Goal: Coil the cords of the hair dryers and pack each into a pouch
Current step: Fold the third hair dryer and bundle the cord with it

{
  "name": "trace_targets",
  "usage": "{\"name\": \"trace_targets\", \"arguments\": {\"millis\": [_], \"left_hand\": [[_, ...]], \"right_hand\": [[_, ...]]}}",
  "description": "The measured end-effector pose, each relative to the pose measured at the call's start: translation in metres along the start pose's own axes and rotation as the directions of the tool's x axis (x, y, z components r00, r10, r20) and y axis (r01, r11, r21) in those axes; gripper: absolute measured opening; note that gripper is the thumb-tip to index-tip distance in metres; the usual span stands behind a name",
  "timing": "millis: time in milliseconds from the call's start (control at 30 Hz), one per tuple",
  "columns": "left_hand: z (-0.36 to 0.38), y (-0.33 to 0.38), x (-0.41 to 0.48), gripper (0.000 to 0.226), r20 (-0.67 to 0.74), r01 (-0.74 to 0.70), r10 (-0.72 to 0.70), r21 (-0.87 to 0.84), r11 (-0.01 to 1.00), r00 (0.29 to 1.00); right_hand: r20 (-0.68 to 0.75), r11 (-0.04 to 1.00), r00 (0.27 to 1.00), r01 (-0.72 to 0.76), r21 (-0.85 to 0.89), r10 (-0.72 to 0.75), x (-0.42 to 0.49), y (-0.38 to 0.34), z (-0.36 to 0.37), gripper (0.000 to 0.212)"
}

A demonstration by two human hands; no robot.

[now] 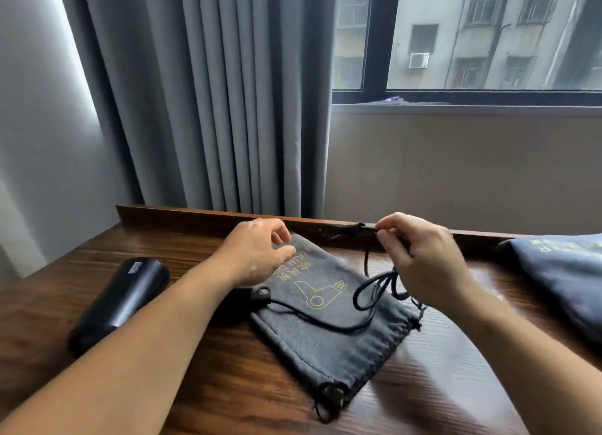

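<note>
A black hair dryer [119, 299] lies on the wooden table [228, 385] at the left, partly behind my left forearm. Its black cord [312, 319] runs across a flat grey drawstring pouch [325, 340] printed with a yellow dryer symbol. My right hand [420, 260] pinches the cord near its plug end and holds a few loops of it above the pouch. My left hand [260, 252] hovers over the pouch's far corner with fingers loosely curled, holding nothing.
A second dark pouch [560, 271] with printed letters lies at the table's right edge. A raised wooden lip [195, 214] borders the table's far side, with grey curtains [228, 92] and a window [472, 37] behind.
</note>
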State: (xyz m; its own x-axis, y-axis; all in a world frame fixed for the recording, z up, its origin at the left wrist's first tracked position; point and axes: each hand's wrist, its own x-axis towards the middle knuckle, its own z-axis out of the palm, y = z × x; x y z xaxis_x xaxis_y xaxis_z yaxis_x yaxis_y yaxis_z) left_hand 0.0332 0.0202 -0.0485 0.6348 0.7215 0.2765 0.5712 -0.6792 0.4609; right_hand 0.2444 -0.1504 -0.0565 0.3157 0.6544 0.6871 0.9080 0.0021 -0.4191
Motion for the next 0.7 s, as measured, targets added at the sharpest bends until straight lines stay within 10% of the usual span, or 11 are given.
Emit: {"name": "trace_targets", "arguments": {"millis": [133,267,467,700], "left_hand": [[-0.043,-0.039,-0.023,0.029,0.031,0.127,-0.145,0.327,0.936,0.989],[-0.081,-0.089,-0.056,0.084,-0.043,0.420,-0.469,0.523,0.742,0.882],[-0.090,-0.115,-0.092,0.125,0.099,0.627,-0.640,0.136,0.767,0.762],[-0.084,-0.111,-0.109,0.082,0.007,0.642,-0.670,-0.295,0.708,0.742]], "right_hand": [[0.196,0.940,0.969,0.202,-0.274,-0.151,-0.007,-0.005,0.023,0.017],[0.326,0.857,0.945,0.160,-0.490,0.010,0.000,-0.012,0.022,0.019],[0.588,0.807,0.801,0.272,-0.524,0.112,-0.008,-0.058,0.027,0.035],[0.575,0.972,0.798,0.236,-0.021,-0.182,-0.037,-0.112,0.067,0.064]]}}
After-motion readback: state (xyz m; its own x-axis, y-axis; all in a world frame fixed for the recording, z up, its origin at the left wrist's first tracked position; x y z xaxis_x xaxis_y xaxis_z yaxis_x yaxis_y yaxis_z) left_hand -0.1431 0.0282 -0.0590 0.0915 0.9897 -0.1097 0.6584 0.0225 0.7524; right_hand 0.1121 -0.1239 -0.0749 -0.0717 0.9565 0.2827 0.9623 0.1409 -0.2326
